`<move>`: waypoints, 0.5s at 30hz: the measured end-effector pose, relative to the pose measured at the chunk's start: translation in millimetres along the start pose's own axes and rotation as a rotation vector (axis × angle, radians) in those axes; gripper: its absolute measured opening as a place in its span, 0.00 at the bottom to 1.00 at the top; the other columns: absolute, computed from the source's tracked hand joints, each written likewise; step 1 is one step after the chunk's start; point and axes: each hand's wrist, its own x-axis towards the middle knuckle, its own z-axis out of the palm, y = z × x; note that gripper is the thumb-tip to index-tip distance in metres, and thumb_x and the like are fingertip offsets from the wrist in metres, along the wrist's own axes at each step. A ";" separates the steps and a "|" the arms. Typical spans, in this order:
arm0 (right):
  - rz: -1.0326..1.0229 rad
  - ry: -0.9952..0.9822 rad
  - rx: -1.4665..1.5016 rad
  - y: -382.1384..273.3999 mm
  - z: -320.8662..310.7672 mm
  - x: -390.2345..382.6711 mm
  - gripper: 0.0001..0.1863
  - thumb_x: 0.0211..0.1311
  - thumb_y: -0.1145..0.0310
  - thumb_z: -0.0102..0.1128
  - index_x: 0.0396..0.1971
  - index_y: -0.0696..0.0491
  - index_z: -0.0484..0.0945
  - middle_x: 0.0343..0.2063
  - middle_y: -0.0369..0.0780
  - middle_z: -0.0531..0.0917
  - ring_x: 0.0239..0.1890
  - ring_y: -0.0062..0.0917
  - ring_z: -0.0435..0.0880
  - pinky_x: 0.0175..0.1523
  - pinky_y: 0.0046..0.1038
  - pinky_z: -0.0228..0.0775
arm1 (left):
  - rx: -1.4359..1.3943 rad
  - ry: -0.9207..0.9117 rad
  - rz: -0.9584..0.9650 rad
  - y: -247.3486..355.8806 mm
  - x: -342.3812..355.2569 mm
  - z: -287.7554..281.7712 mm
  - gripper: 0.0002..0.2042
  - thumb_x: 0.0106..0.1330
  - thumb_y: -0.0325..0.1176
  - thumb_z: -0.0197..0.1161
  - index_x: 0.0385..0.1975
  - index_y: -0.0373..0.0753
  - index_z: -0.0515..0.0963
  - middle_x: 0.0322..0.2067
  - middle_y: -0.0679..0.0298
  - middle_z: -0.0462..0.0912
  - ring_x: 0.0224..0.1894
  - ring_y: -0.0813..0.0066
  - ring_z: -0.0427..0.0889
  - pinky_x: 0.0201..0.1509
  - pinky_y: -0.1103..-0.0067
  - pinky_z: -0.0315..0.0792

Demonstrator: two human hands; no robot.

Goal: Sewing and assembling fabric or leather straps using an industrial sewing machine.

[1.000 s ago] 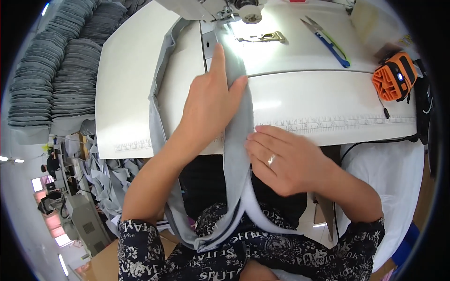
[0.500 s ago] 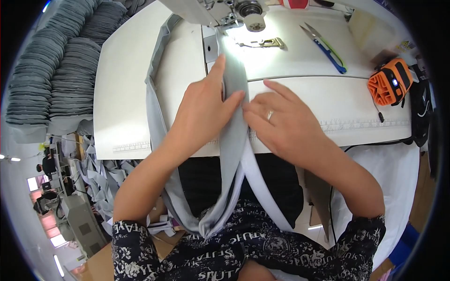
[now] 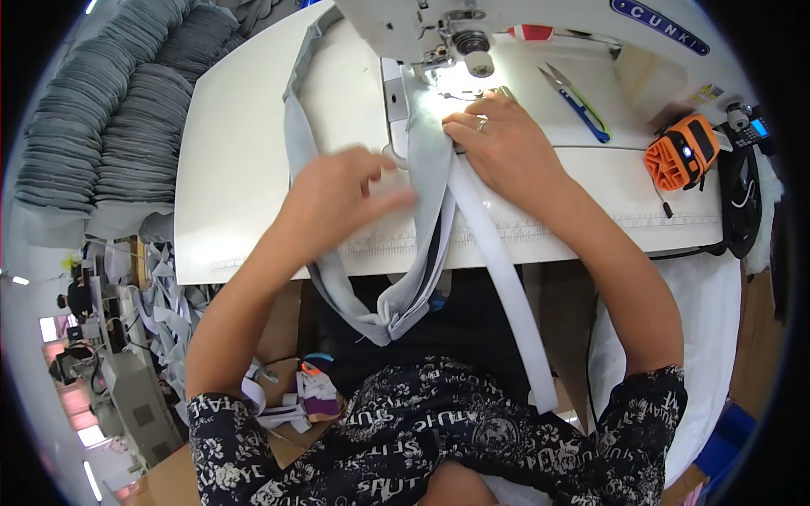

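Right hand [image 3: 510, 148] moved toward machine [image 3: 384, 29], grip unclear; left hand [image 3: 327, 201] drawn back, loosely spread; white strip [image 3: 496, 261] beside grey band [image 3: 430, 156].

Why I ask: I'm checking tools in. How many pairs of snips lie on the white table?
1: the blue-and-green snips, on the white table, to the right of the right hand. Others could be hidden behind the sewing machine.

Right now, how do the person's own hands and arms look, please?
The right hand wears a silver-coloured ring; the left hand is blurred, no ring visible. Both forearms are bare below short dark sleeves printed with white flowers and lettering.
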 end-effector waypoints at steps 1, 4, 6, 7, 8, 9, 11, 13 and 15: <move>0.000 -0.003 -0.001 1.3 -1.0 -0.8 0.08 0.53 0.74 0.56 0.34 0.53 0.80 0.36 0.34 0.85 0.48 0.30 0.81 0.57 0.35 0.69 | 0.118 -0.050 0.165 5.4 -17.5 -0.9 0.19 0.60 0.42 0.69 0.46 0.38 0.80 0.26 0.61 0.81 0.27 0.67 0.82 0.35 0.74 0.76; 0.018 -0.009 0.005 -0.6 -3.4 0.5 0.09 0.53 0.74 0.57 0.35 0.53 0.79 0.36 0.35 0.84 0.48 0.31 0.81 0.56 0.34 0.70 | 0.074 -0.182 -0.017 13.9 -42.9 -1.3 0.13 0.61 0.37 0.67 0.41 0.37 0.80 0.28 0.56 0.80 0.31 0.58 0.81 0.40 0.70 0.76; 0.003 -0.006 0.029 -1.1 -3.4 2.7 0.10 0.53 0.75 0.57 0.36 0.53 0.79 0.36 0.36 0.84 0.48 0.32 0.81 0.56 0.33 0.70 | 0.119 -0.165 0.022 8.8 -50.4 -2.0 0.12 0.62 0.35 0.66 0.40 0.35 0.80 0.28 0.57 0.81 0.30 0.61 0.82 0.39 0.72 0.76; 0.010 -0.006 0.031 -2.1 -2.4 4.6 0.10 0.53 0.75 0.57 0.37 0.53 0.79 0.37 0.37 0.84 0.48 0.32 0.81 0.56 0.33 0.70 | 0.161 -0.159 0.070 7.3 -54.0 -4.6 0.11 0.62 0.33 0.65 0.39 0.34 0.80 0.28 0.57 0.81 0.30 0.64 0.82 0.38 0.73 0.76; 0.025 -0.010 0.029 -2.2 -2.8 4.0 0.10 0.54 0.74 0.57 0.37 0.53 0.79 0.37 0.37 0.84 0.48 0.33 0.80 0.56 0.34 0.71 | 0.164 -0.154 0.066 5.1 -55.9 -10.5 0.11 0.62 0.33 0.65 0.39 0.34 0.80 0.28 0.57 0.81 0.30 0.64 0.82 0.38 0.73 0.76; 0.021 -0.007 0.030 -1.7 -3.7 3.1 0.10 0.54 0.74 0.57 0.37 0.53 0.79 0.37 0.37 0.84 0.48 0.33 0.80 0.56 0.34 0.71 | 0.042 0.034 0.015 0.9 -58.9 -21.0 0.09 0.63 0.31 0.64 0.38 0.33 0.80 0.28 0.58 0.82 0.30 0.68 0.82 0.38 0.74 0.76; 0.027 -0.010 0.022 -0.6 -6.2 1.6 0.10 0.55 0.74 0.58 0.38 0.54 0.79 0.38 0.37 0.85 0.49 0.32 0.80 0.55 0.34 0.72 | -0.012 0.347 -0.058 -4.1 -72.3 -50.8 0.07 0.63 0.28 0.62 0.35 0.32 0.81 0.28 0.60 0.83 0.29 0.76 0.82 0.36 0.77 0.75; 0.033 -0.021 0.024 -0.6 -3.8 -4.2 0.10 0.55 0.74 0.58 0.38 0.54 0.79 0.38 0.37 0.85 0.49 0.32 0.80 0.55 0.34 0.72 | 0.154 0.354 -0.189 -15.4 -99.3 -85.5 0.05 0.62 0.27 0.63 0.33 0.32 0.82 0.27 0.61 0.84 0.29 0.79 0.81 0.35 0.79 0.75; 0.031 -0.020 0.021 0.4 -6.9 -4.1 0.10 0.55 0.74 0.58 0.39 0.54 0.79 0.38 0.37 0.85 0.49 0.32 0.80 0.54 0.33 0.72 | 0.237 0.000 -0.415 -34.7 -154.4 -109.6 0.05 0.61 0.28 0.64 0.31 0.33 0.82 0.25 0.58 0.83 0.28 0.70 0.82 0.35 0.76 0.75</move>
